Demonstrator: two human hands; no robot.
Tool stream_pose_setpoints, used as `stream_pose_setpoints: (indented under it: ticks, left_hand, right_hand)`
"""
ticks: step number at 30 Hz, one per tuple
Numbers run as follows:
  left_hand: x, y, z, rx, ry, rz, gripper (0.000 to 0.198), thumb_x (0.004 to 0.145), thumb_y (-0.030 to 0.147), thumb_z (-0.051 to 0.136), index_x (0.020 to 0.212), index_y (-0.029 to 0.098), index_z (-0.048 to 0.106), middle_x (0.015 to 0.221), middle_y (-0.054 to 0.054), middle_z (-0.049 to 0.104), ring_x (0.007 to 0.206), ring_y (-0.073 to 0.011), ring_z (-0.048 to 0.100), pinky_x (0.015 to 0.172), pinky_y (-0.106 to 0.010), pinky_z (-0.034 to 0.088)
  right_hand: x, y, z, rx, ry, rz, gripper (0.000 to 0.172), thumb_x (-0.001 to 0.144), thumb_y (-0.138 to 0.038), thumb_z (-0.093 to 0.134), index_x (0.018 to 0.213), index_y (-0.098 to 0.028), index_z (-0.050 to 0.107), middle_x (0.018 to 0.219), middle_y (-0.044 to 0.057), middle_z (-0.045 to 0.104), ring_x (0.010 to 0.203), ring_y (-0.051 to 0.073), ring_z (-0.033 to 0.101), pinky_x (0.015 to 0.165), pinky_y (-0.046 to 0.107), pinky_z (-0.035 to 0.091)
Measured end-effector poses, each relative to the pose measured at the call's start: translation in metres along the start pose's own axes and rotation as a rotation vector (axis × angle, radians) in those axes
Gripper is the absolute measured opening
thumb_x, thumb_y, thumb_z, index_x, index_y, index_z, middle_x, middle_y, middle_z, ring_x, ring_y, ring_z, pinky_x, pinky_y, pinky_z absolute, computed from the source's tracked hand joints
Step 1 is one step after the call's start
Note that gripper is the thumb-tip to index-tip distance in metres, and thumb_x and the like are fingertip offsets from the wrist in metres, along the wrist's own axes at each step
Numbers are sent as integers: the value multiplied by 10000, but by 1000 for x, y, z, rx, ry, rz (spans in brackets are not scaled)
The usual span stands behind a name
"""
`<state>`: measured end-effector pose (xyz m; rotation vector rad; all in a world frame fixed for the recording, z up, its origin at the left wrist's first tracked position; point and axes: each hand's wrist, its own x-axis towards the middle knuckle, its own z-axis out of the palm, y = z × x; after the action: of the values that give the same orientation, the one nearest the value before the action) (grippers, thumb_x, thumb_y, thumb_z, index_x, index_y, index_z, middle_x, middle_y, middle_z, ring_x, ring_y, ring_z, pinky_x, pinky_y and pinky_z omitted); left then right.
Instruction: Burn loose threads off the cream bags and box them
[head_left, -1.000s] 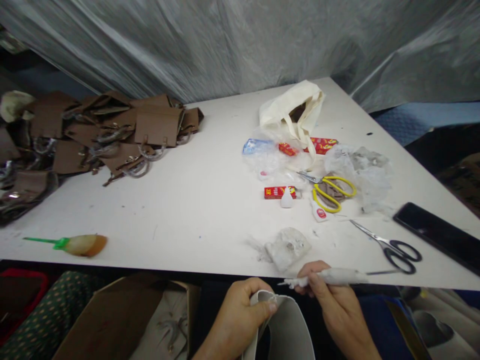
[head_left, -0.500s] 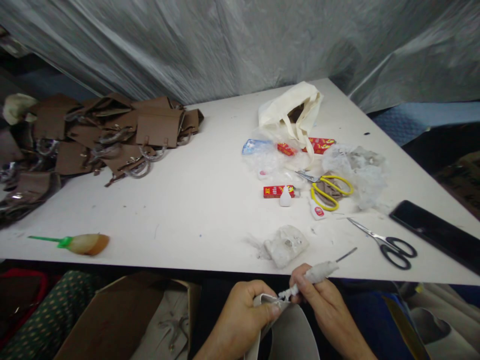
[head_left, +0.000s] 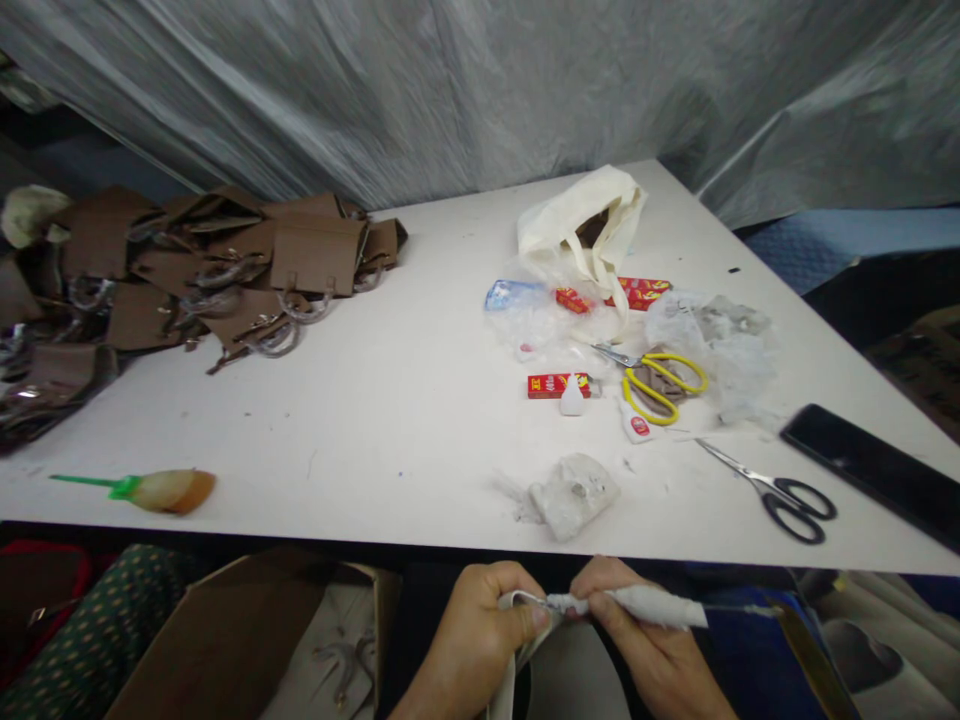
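Note:
At the bottom centre, below the table's front edge, my left hand is closed on the rim of a light grey bag piece, thumb on top. My right hand is closed round a tool with a white wrapped handle; its thin metal shaft points right. The tool's wrapped left end meets the bag's edge between my two hands. Exactly what touches there is too small to tell. Just beyond the hands, a whitish crumpled lump lies on the table.
Black-handled scissors, a black phone, yellow-handled scissors, red boxes and plastic wrap lie right. Brown bags are piled left, near a green-tipped glue bottle. A cardboard box stands below the table.
My right hand has lowered and turned the tool, so its metal shaft now lies nearly level below the table edge instead of pointing up over it. My left hand still holds the bag.

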<state>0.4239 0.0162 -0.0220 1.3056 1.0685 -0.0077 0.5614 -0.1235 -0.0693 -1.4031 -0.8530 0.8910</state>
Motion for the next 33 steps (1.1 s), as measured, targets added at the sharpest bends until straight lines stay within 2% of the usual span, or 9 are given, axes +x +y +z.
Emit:
stream_pose_setpoints:
  ticks: [4, 10, 15, 16, 19, 22, 33]
  left_hand:
    - [0, -4, -1, -42, -3, -14, 189, 596, 338, 699, 639, 155, 683, 531, 20, 526, 559, -139, 415, 566, -281, 298]
    - [3, -10, -1, -86, 11, 23, 178, 620, 322, 723, 646, 146, 706, 530, 19, 533, 552, -129, 414, 564, -273, 298]
    - [6, -11, -11, -33, 49, -25, 194, 615, 338, 704, 637, 145, 692, 522, 11, 538, 532, -133, 428, 545, -271, 303]
    - [6, -11, -13, -43, 57, -23, 203, 618, 347, 707, 642, 147, 684, 529, 10, 542, 535, -133, 431, 547, -269, 308]
    - [7, -9, -15, -127, 67, 2, 230, 629, 381, 722, 660, 164, 651, 536, 22, 531, 535, -124, 420, 539, -256, 301]
    - [8, -7, -12, -225, 23, -19, 263, 633, 410, 740, 693, 182, 625, 536, 40, 511, 523, -116, 402, 522, -245, 287]
    - [12, 1, -7, -207, -49, -40, 339, 646, 449, 783, 770, 148, 688, 641, -5, 601, 597, -138, 480, 593, -263, 351]
  right_hand:
    - [-3, 5, 10, 42, 132, 64, 326, 1069, -421, 516, 875, -227, 692, 785, 10, 669, 765, 173, 649, 719, 231, 511]
    - [-4, 3, 19, -21, 238, 34, 347, 1050, -430, 547, 833, -209, 703, 747, 27, 664, 724, 193, 647, 670, 256, 515]
    - [6, -5, 12, 40, 616, -43, 368, 1081, -440, 477, 883, -200, 674, 738, 29, 650, 698, 194, 627, 680, 302, 516]
    - [10, -7, 8, 4, 653, -54, 353, 1076, -442, 493, 896, -200, 676, 752, 31, 656, 719, 198, 630, 698, 309, 514]
    - [21, -13, -3, -173, 613, -66, 313, 1052, -443, 549, 896, -207, 685, 782, 30, 681, 764, 203, 646, 732, 314, 505]
    - [29, -13, -6, -288, 577, -113, 290, 1058, -425, 538, 914, -219, 683, 795, 19, 699, 749, 192, 659, 726, 303, 509]
    - [35, -7, -3, -377, 482, -172, 199, 1057, -342, 548, 956, -237, 684, 831, -8, 713, 795, 169, 687, 743, 253, 533]
